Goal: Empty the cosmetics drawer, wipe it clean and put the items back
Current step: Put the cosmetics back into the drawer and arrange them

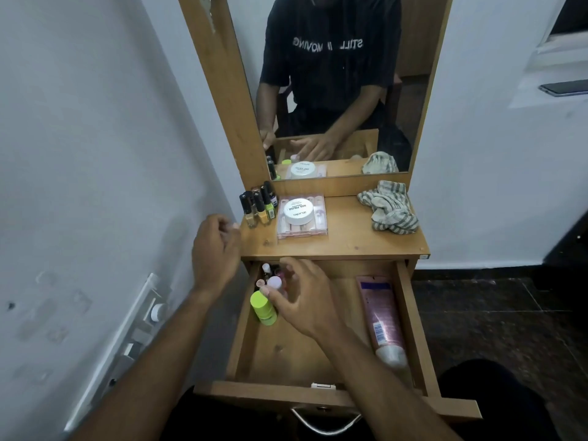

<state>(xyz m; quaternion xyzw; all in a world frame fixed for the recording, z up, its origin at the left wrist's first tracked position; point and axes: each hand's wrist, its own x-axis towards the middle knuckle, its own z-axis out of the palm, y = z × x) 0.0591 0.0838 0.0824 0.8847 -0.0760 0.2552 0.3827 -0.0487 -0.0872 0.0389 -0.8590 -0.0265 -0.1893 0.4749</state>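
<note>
A: Drawer point(410, 316) pulled open; pink tube point(380, 319) along its right wall, print unreadable.
B: Right hand point(302, 300) pinches a small bottle point(274, 283) inside. Left hand point(216, 246) loosely curled, holding nothing.
A: Tabletop jar point(298, 212) reads "NAIL POLISH".

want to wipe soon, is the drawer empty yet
Not empty. The open drawer still holds a pink tube, a lime-green bottle and small bottles.
</note>
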